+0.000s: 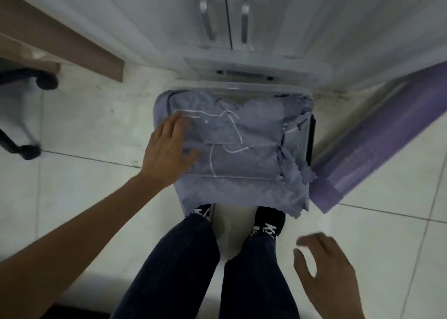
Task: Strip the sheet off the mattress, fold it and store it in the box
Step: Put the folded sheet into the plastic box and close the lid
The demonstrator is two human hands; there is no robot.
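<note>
At frame centre the folded sheet point(239, 154) lies in the box point(242, 86). The left hand point(169, 149) rests flat on its left edge, fingers straight. The right hand point(326, 268) hovers at lower right, fingers loose, holding nothing.

The folded sheet point(242, 154) is grey-blue with thin white line drawings. The clear plastic box point(239, 86) sits on pale tiled floor point(84, 125); beside it, a purple mattress point(377, 134); behind, white cabinet doors point(169, 16).
</note>
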